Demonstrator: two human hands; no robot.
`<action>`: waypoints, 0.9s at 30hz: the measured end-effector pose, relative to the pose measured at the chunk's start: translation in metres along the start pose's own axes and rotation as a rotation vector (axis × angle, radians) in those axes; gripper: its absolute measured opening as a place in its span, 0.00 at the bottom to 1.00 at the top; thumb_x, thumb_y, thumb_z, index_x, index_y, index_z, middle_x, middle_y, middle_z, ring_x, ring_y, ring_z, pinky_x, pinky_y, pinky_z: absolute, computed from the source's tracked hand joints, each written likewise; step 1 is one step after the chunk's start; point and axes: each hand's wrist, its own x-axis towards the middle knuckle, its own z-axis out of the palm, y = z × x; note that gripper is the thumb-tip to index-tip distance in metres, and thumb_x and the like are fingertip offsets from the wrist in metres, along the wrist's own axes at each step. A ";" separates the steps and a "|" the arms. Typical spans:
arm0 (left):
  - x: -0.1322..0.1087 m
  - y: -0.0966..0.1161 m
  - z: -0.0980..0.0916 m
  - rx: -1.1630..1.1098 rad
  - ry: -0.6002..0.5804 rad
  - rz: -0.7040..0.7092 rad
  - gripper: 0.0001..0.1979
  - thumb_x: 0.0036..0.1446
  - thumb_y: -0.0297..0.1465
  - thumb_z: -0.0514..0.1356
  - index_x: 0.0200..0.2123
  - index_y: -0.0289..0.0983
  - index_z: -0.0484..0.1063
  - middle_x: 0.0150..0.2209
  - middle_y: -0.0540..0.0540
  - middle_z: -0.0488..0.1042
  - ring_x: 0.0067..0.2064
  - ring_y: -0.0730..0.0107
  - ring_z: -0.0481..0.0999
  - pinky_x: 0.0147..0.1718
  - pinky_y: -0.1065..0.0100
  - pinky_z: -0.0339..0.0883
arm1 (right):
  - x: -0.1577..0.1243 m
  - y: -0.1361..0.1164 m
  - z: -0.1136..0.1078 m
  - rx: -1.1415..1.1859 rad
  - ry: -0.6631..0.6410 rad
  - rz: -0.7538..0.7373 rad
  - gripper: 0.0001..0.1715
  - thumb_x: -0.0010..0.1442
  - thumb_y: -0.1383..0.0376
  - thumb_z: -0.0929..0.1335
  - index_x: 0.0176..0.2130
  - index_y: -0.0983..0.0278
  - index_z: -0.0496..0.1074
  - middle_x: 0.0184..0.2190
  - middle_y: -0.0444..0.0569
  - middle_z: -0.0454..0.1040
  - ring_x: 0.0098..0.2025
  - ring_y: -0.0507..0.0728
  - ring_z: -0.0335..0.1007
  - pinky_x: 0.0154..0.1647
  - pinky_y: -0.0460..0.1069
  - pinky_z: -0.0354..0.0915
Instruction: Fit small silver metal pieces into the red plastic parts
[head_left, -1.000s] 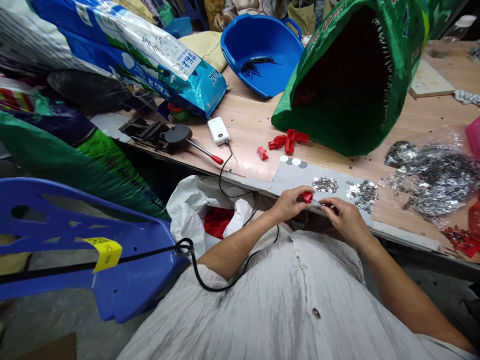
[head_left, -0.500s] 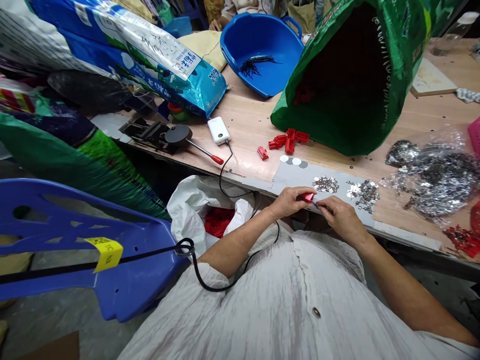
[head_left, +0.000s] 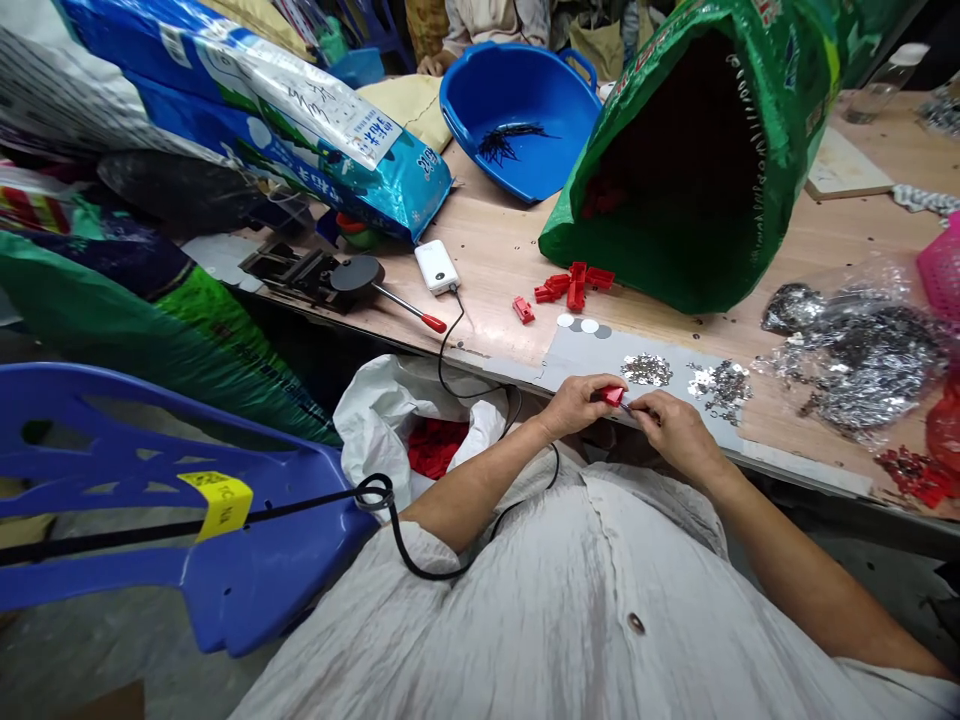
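Note:
At the table's front edge my left hand (head_left: 576,404) is closed on a small red plastic housing (head_left: 613,395), pinched between thumb and fingers. My right hand (head_left: 675,428) is closed just to its right, pinching a thin dark piece (head_left: 628,407) whose tip meets the red housing. The thin piece is too small to make out exactly. Beyond the hands, a pile of small metal parts (head_left: 646,369) and a second metal pile (head_left: 720,385) lie on a grey sheet (head_left: 600,352). Several more red plastic housings (head_left: 576,287) lie farther back.
A green sack (head_left: 645,255) gapes behind the red housings, with a blue basin (head_left: 525,165) farther back. A lever tool (head_left: 356,275) and a white power bank (head_left: 436,267) sit left. A white bag (head_left: 375,410) holds red parts. A black cable (head_left: 444,365) runs past my left arm.
The view has shifted slightly. Both hands keep the same grip at nearly the same place, with the thin piece still against the red housing.

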 end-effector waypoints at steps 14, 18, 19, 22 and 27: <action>0.000 0.000 -0.004 -0.049 -0.021 -0.002 0.17 0.49 0.28 0.64 0.45 0.37 0.76 0.44 0.47 0.79 0.46 0.66 0.76 0.49 0.68 0.64 | 0.000 -0.006 0.000 -0.062 -0.008 0.033 0.10 0.63 0.66 0.64 0.39 0.61 0.75 0.38 0.48 0.77 0.38 0.57 0.72 0.38 0.51 0.64; 0.001 0.000 -0.003 -0.061 -0.012 0.004 0.15 0.49 0.28 0.65 0.43 0.37 0.76 0.42 0.48 0.79 0.44 0.67 0.76 0.46 0.69 0.65 | 0.001 -0.016 0.003 -0.147 -0.002 0.102 0.11 0.63 0.67 0.63 0.39 0.61 0.75 0.38 0.49 0.76 0.37 0.57 0.72 0.35 0.51 0.62; 0.001 0.000 -0.003 -0.061 -0.008 0.003 0.15 0.49 0.28 0.65 0.43 0.37 0.76 0.42 0.48 0.79 0.44 0.67 0.76 0.46 0.69 0.65 | 0.002 -0.017 0.004 -0.153 0.005 0.112 0.11 0.63 0.67 0.63 0.39 0.61 0.75 0.38 0.49 0.76 0.37 0.58 0.72 0.35 0.51 0.62; 0.001 0.002 -0.002 -0.046 -0.005 -0.010 0.16 0.49 0.29 0.65 0.43 0.37 0.76 0.42 0.48 0.78 0.44 0.67 0.75 0.46 0.69 0.65 | 0.002 -0.014 0.004 -0.101 -0.002 0.110 0.10 0.63 0.66 0.63 0.39 0.61 0.74 0.39 0.49 0.76 0.38 0.58 0.72 0.37 0.51 0.63; -0.002 0.007 -0.003 -0.025 -0.017 -0.008 0.15 0.50 0.28 0.65 0.43 0.37 0.74 0.42 0.48 0.77 0.44 0.68 0.74 0.48 0.68 0.64 | -0.001 0.001 -0.005 0.080 -0.021 0.023 0.11 0.65 0.62 0.62 0.43 0.60 0.71 0.41 0.50 0.75 0.44 0.58 0.72 0.44 0.52 0.64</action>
